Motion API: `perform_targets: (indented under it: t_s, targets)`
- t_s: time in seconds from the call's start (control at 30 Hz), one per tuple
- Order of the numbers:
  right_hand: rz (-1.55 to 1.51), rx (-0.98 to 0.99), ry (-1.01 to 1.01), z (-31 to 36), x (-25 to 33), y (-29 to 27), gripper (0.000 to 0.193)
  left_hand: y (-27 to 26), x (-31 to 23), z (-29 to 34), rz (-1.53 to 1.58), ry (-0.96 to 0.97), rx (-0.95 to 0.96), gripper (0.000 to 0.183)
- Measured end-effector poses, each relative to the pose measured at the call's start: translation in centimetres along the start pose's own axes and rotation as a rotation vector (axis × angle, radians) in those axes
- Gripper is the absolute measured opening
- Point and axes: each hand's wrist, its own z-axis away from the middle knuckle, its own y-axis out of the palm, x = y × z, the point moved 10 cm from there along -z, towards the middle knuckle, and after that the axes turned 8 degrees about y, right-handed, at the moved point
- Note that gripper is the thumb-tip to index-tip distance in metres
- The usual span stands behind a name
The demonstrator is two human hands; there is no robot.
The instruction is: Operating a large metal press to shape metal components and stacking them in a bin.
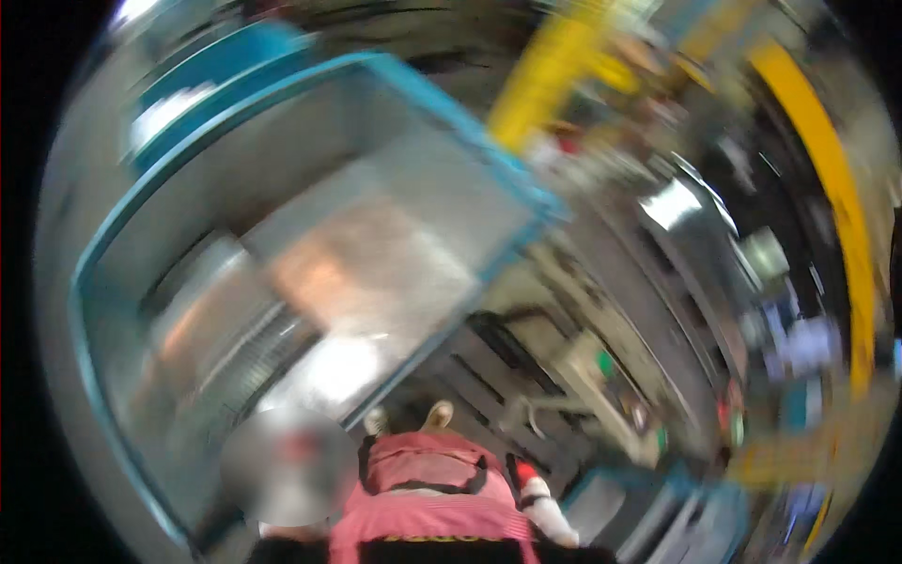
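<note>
The whole picture is smeared by motion. My right hand [528, 479], in a white and red glove, hangs beside my pink apron [427, 479]; its fingers are too blurred to read. On the left, a round grey blur with a reddish spot covers the place where my left hand [299, 447] seems to be, at the near edge of a large blue-rimmed bin [85, 352]. Inside the bin lie shiny metal sheets or flat parts [376, 249] and a stack of ribbed metal pieces [221, 324]. Whether either hand holds anything is hidden.
A second blue bin [221, 61] with whitish contents stands behind the large one. A yellow post [545, 80] rises at the back. To the right runs a cluttered workbench or machine [648, 254], with a yellow rail [832, 188] beyond. Another blue-edged container [658, 512] sits low right.
</note>
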Motion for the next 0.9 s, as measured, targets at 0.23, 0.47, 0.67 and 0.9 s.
perform_targets:
  t_s: [0.23,0.47,0.67,0.9]
  targets:
    - [-0.207,-0.022,0.284,1.3,-5.6,3.7,0.050,0.1,-14.3,-15.7,-0.194,0.204,0.243,0.034]
    - [-0.661,-0.244,0.428,8.6,-15.9,5.1,0.052,5.7,-32.0,-19.5,-0.548,0.473,0.345,0.033]
    - [-1.249,-0.336,0.831,14.1,-34.9,15.9,0.050,13.9,-46.0,-18.0,-0.774,0.719,0.387,0.032]
    - [-1.055,-0.373,0.793,20.2,-39.5,17.0,0.059,23.1,-57.3,-14.6,-0.931,1.159,0.357,0.032]
